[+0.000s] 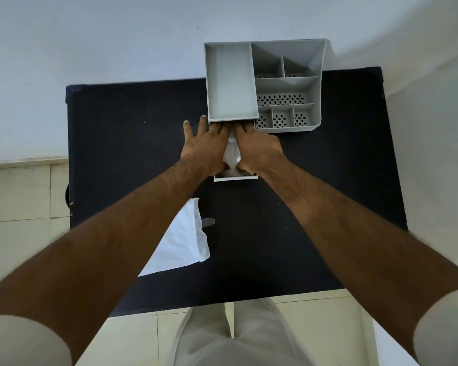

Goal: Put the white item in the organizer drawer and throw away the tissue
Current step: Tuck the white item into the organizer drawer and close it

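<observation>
at the far middle of the surface point(143, 154), the white item point(232, 151) was pressed into the open drawer point(236, 177) by flat left hand point(204, 146) and right hand point(257, 149), no grip closed; it could be jammed on closing. the tissue point(180, 241) was left nearer.

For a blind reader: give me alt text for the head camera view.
Both hands, left hand and right hand, press a white item into the open drawer of a grey organizer on a black table; a white tissue lies nearer.
</observation>
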